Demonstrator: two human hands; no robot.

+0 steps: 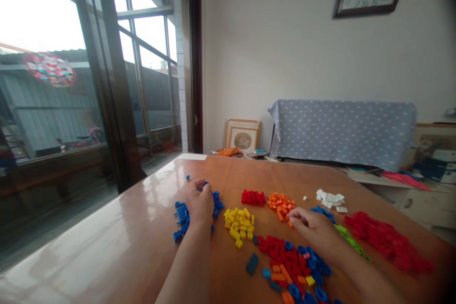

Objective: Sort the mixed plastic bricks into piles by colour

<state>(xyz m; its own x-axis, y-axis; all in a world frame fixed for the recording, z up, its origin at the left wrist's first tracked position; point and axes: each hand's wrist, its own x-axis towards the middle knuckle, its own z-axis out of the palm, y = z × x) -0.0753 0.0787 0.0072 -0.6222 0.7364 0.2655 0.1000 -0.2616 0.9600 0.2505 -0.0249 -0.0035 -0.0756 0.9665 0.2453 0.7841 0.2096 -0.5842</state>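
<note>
fingers of the left hand curl down over loose blue plastic bricks, clenched rather than spread, though the back of the hand hides whether any brick sits inside the grip. the right hand lies further across, its bent fingertips at the lower edge of the orange bricks, apparently touching them; i can't tell if they are pinching one.

ten separate heaps lie on the glossy wooden table: the blue heap by the left hand's right side, a second blue heap on its left, yellow bricks, a small red heap, the orange bricks, white pieces, a short blue strip, a green strip, a large red heap, and a mixed heap of red, blue, orange and yellow bricks. the bricks in each are too packed to count (the mixed heap also runs out of view at the bottom).

three pieces sit alone: a blue brick, a tiny white piece and a dark blue brick. the widest gap runs left of the left hand toward the table's window-side edge, while only narrow gaps separate the heaps around the right hand.
</note>
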